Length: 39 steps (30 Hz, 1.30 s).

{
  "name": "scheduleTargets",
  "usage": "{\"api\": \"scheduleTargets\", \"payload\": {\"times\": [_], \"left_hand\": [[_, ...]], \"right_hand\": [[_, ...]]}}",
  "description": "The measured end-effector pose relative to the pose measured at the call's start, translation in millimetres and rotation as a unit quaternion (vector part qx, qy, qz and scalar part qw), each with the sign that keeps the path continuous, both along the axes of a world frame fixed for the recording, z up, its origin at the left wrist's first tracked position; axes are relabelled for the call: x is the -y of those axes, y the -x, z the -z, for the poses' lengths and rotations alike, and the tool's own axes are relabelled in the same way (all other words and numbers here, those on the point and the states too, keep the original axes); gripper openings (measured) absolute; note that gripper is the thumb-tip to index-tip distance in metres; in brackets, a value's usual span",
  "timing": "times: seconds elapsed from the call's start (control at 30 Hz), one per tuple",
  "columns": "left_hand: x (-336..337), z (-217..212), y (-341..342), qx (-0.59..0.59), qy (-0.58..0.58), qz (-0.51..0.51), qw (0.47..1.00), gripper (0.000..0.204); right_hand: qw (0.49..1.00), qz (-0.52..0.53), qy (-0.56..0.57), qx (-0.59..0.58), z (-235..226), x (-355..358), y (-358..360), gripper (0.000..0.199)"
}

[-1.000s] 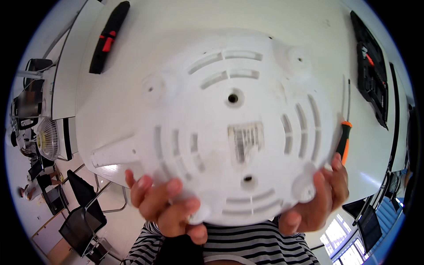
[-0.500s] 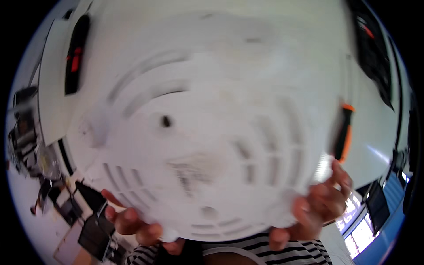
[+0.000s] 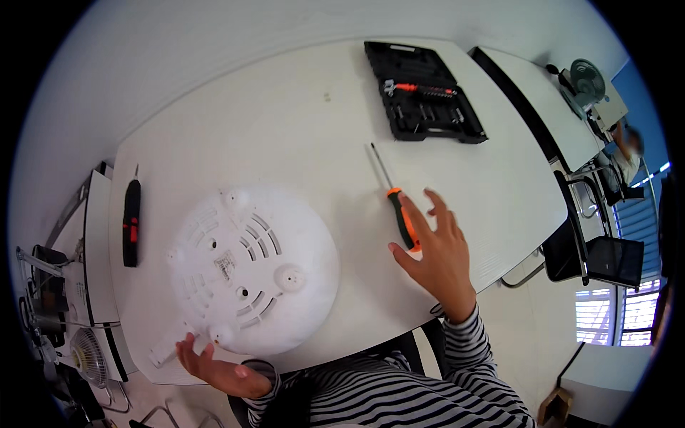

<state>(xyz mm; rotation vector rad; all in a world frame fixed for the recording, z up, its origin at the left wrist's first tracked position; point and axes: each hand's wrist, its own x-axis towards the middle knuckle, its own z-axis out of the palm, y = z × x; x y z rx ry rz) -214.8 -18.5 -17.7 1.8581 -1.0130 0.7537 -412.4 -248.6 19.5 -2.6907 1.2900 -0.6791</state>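
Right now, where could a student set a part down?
Tabletop looks bare between the white vented housing and orange-and-green screwdriver, and left of the open black toolcase. Crowding: right hand beside the screwdriver handle; left hand by the housing's near edge.

A plain pale wall rose beyond the far edge of the white desk. A second table, also white, stood at the left, and a third table at the far right. On the right, a black chair stood on the pale floor. Bright light showed through a slatted window, below a blue ribbed surface. A white boxy cabinet occupied the near right.
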Motion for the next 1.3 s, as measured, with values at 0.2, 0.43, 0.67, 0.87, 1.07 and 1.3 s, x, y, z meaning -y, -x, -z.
{"api": "scheduleTargets", "payload": {"times": [0.2, 0.43, 0.67, 0.87, 1.07, 1.3], "left_hand": [[-39, 31, 32, -0.007, -0.095, 0.008, 0.995, 0.048], [-48, 62, 47, -0.098, -0.117, 0.017, 0.988, 0.052], [-35, 75, 41, -0.043, -0.056, -0.056, 0.996, 0.055], [-30, 91, 32, -0.005, -0.002, -0.119, 0.993, 0.054], [-6, 100, 19, 0.033, 0.002, -0.143, 0.989, 0.054], [17, 101, 12, 0.048, -0.017, -0.13, 0.99, 0.054]], "right_hand": [[0.999, -0.022, -0.047, 0.002, 39, 20, 16, 0.054], [0.897, -0.026, -0.165, 0.409, -6, 71, 30, 0.022], [0.774, -0.004, -0.104, 0.625, -87, 179, 20, 0.03], [0.815, 0.027, -0.046, 0.577, -94, 238, -1, 0.032], [0.863, 0.018, -0.025, 0.505, -77, 270, -23, 0.033], [0.888, 0.023, -0.095, 0.45, -62, 279, -30, 0.035]]}}
